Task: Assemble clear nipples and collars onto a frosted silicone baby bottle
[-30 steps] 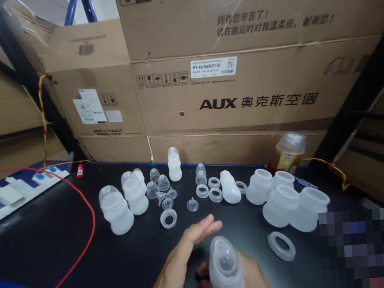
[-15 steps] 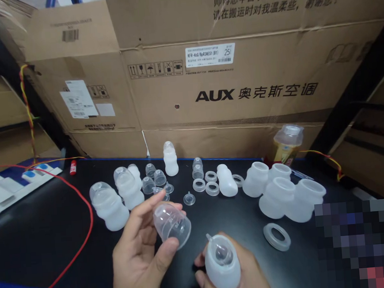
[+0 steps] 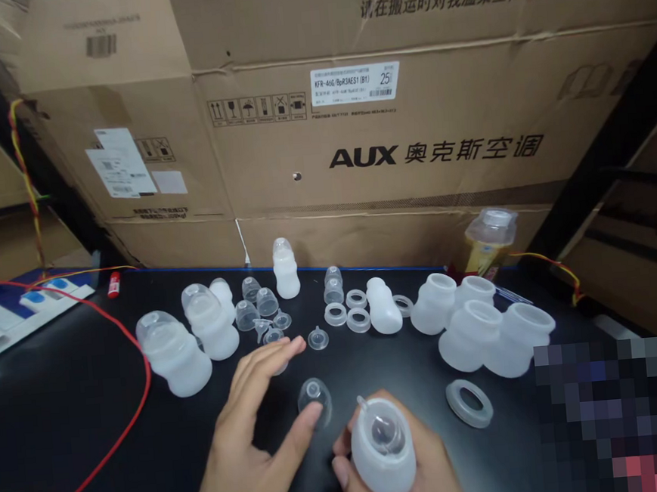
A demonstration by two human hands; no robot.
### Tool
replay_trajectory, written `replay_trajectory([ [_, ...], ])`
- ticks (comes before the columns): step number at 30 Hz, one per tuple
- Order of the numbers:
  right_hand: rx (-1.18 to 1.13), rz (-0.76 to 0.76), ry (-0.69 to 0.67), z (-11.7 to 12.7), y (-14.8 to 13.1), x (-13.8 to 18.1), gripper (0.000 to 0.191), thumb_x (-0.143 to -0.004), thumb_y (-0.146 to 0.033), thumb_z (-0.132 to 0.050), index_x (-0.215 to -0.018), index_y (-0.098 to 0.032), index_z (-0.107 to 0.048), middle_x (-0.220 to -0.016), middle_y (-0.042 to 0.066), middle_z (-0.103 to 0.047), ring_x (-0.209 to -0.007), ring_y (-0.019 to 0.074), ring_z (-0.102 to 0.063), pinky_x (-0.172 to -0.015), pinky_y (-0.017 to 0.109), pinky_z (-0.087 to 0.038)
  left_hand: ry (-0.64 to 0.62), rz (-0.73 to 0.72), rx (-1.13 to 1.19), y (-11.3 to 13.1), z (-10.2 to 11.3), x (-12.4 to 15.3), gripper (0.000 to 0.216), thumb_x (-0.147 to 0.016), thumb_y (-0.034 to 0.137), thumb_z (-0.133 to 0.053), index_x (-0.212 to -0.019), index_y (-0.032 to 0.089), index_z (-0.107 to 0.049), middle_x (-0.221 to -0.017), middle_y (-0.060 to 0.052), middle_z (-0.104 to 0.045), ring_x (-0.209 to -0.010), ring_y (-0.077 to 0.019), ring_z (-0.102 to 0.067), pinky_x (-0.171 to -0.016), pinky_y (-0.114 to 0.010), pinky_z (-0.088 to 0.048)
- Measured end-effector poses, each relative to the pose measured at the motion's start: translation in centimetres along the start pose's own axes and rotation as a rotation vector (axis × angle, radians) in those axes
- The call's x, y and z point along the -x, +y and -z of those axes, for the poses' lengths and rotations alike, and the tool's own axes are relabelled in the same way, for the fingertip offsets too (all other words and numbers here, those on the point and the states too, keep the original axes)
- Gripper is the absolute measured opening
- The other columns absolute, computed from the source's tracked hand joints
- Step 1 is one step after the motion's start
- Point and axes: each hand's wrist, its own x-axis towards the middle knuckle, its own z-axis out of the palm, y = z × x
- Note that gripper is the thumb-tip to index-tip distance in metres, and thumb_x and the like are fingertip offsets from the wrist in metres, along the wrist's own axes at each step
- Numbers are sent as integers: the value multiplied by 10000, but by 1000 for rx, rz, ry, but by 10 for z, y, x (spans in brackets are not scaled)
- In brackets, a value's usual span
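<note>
My right hand grips a frosted white baby bottle near the table's front edge, its clear teat top facing the camera. My left hand lies just left of it with its fingers spread and flat. Its thumb tip touches a small clear dome cap, which rests on the black table between the two hands. A clear teat lies just beyond my left fingertips.
Capped frosted bottles stand at the left, open bottle bodies at the right, and rings, caps and teats lie between. A red cable curves over the left side. Cardboard boxes wall the back.
My left hand reached forward, lifted a clear dome cap, then lowered it onto the table and spread its fingers. The view has shifted slightly downward. My right hand keeps the bottle.
</note>
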Motion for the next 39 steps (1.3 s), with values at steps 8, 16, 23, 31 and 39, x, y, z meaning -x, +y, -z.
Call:
replay_trajectory([
  [8, -7, 42, -5, 1, -17, -2, 172, -737, -288, -721, -845, -241, -597, -694, -64, -588, -602, 123, -513, -578, 233, -433, -242, 53, 472, 41, -6, -26, 253, -956, 344, -843, -1207, 348, -869, -985, -18, -792, -889, -178, -732, -840, -270, -609],
  [16, 12, 79, -23, -1, -16, -2, 130, -791, -298, -683, -876, -245, -600, -720, -41, -643, -621, 146, -594, -577, 252, -461, -282, -82, 393, 57, -4, -35, 125, -993, 176, -780, -950, 270, -850, -967, 12, -841, -902, -160, -783, -842, -267, -590],
  [23, -25, 83, 22, -1, -24, -4, 266, -783, -269, -701, -1042, -214, -709, -906, 23, -802, -771, 197, -757, -695, 255, -579, -413, -91, 257, 68, 3, -43, 163, -1066, 174, -653, -1001, 254, -780, -1019, 15, -863, -965, -169, -817, -827, -254, -601],
  [31, 70, 44, -18, 1, -7, -4, 380, -759, -258, -696, -1136, -208, -699, -980, 60, -827, -847, 248, -753, -757, 319, -576, -251, -101, 304, 66, 3, -44, 126, -1071, 235, -681, -1014, 302, -771, -981, 54, -864, -905, -144, -829, -812, -213, -610],
  [39, 98, 81, 18, 2, -5, -4, 156, -787, -273, -709, -888, -245, -594, -749, -27, -654, -652, 166, -610, -600, 259, -490, -185, -243, 201, 62, 2, -42, 100, -1011, 186, -770, -1016, 285, -777, -1035, 34, -861, -937, -160, -822, -867, -250, -613],
])
